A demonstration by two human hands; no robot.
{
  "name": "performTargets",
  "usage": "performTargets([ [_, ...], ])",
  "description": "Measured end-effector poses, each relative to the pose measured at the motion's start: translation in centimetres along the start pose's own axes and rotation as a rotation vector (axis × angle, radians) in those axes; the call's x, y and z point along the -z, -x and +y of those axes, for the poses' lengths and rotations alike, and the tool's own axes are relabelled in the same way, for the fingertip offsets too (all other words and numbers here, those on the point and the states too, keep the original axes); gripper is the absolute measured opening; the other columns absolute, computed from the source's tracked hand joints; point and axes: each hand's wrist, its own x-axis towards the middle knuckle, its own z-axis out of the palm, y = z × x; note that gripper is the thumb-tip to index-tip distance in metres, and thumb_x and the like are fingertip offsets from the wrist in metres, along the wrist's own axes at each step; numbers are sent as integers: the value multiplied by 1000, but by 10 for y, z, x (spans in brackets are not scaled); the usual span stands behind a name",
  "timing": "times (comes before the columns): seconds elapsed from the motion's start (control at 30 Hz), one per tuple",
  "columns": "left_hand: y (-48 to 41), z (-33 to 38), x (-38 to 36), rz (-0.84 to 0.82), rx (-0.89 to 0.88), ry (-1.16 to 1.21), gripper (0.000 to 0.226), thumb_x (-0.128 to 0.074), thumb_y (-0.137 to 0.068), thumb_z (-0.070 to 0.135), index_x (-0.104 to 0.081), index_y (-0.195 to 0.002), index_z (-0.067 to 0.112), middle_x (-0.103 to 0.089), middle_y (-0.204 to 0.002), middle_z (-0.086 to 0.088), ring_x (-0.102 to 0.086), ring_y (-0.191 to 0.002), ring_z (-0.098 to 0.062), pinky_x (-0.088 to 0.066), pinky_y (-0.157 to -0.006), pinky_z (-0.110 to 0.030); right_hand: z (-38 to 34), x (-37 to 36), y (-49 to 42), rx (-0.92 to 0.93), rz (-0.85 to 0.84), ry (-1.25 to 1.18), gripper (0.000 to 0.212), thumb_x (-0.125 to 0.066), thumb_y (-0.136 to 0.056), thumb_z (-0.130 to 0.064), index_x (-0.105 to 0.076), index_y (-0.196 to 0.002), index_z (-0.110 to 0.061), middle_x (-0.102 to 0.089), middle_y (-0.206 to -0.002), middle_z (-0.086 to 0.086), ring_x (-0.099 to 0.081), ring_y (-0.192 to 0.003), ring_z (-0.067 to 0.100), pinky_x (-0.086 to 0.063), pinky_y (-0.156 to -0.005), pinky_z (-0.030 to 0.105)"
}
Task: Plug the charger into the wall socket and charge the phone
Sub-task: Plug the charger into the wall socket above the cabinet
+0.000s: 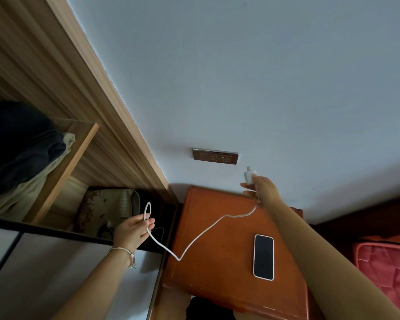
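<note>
Charger: a white plug block (pixel 249 176), prongs pointing up the wall, just below and to the right of the wall socket (pixel 215 155) and not yet in it.
Right hand: the right hand (pixel 262 189) has fingers and thumb clamped on the charger's body, with the arm stretched across the bedside table (pixel 217 262).
Left hand: the left hand (pixel 132 229) is held out beside the table, fingers lightly closed on a loop of the cable (pixel 208 229).
Cable: white; it sags from the charger to the table's front left edge, then rises to the left hand. Its free end cannot be made out.
Wall socket: a brown plate low on the wall, with nothing plugged in.
Phone: the phone (pixel 263 257) lies face up with a dark screen on the table, apart from the cable.
Step in hand: probably carrying the plug to the socket; charging has not begun.
Next move: likely calls for shifting the charger up and left, squaring the prongs with a set of holes and pushing straight in, then taking the cable's free end to the phone.
</note>
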Motion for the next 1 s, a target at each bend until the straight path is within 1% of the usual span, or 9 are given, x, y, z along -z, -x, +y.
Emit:
performTargets([
  [0.1,-4,4,-8,-10,-3,27,9,-57,-89,6,-64,-95,4,-68,-97,-19,-66,-94,-28,-49,-86,-37,5,-19,-13,-34,-39,-94,16,-46,-97,-27,-53,-101,-12,-70,-87,5,-67,-63,17,-36,-54,28],
  [0.2,-7,8,-19,-11,-9,39,9,-59,-89,10,-65,-93,5,-69,-92,-15,-67,-89,-22,-50,-84,-35,8,-38,-25,-58,-66,-184,18,-57,-92,-15,-54,-105,-4,-65,-93,11,-66,-72,20,-47,-68,30],
  [0.3,-9,13,-32,-26,-18,51,9,-58,-89,10,-64,-95,5,-69,-91,-13,-67,-87,-19,-50,-84,-34,9,-52,-32,-143,-108,-348,26,-56,-93,-19,-52,-114,-3,-65,-91,10,-67,-64,15,-49,-61,22],
  [0.47,-11,19,-49,-43,-11,89,12,-58,-89,9,-63,-98,2,-68,-90,-13,-67,-87,-19,-50,-81,-31,10,-63,-44,-249,-98,-352,30,-43,-97,-29,-50,-118,-8,-70,-89,6,-61,-44,6,-30,-31,15],
  [0.57,-13,21,-56,-48,-10,104,13,-57,-89,8,-63,-99,2,-68,-90,-15,-67,-88,-20,-50,-80,-31,9,-66,-49,-210,-66,-226,33,-46,-96,-35,-51,-118,-11,-71,-85,0,-54,-41,3,-33,-34,13],
  [0.7,-16,22,-60,-54,-8,97,12,-58,-89,8,-64,-98,3,-69,-93,-15,-67,-90,-20,-53,-77,-28,9,-68,-51,-109,-59,-151,43,-61,-86,-44,-54,-114,-12,-72,-85,-2,-54,-40,2,-36,-36,12],
  [0.83,-21,22,-62,-57,-1,106,9,-59,-88,9,-65,-95,6,-71,-92,-13,-69,-88,-18,-55,-72,-24,4,-73,-56,-116,-45,-162,38,-53,-92,-44,-47,-112,-13,-72,-86,2,-53,-39,6,-30,-32,15],
  [0.9,-24,23,-62,-60,2,108,9,-60,-88,9,-66,-94,7,-71,-91,-12,-70,-88,-17,-55,-72,-23,2,-76,-57,-127,-50,-137,36,-47,-94,-45,-50,-111,-14,-71,-87,1,-54,-47,8,-32,-34,16],
  [1.0,-27,23,-63,-69,3,115,8,-60,-87,9,-67,-91,9,-73,-89,-11,-71,-85,-16,-57,-69,-22,1,-80,-56,-153,-68,-103,41,-41,-96,-43,-61,-110,-10,-66,-91,0,-57,-65,10,-37,-46,18],
])
